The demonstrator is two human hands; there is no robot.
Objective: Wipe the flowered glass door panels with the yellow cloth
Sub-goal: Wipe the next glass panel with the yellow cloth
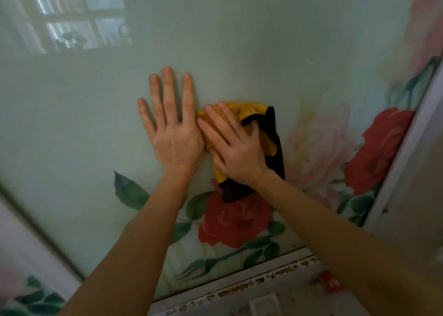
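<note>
Wiping looks only part done: the right hand (236, 153) presses the cloth (242, 109) flat-fingered on the glass door (239, 40), the left hand (176, 143) lies flat and wide.

Yellow cloth (239, 109) half hidden under right hand (237, 152); red object (330, 283) blurred.

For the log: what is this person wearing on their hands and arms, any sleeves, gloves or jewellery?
Both forearms are bare, no sleeves in view. Neither the left hand nor the right hand is gloved. A thin ring sits on the left ring finger; no watch or bracelet shows.
</note>
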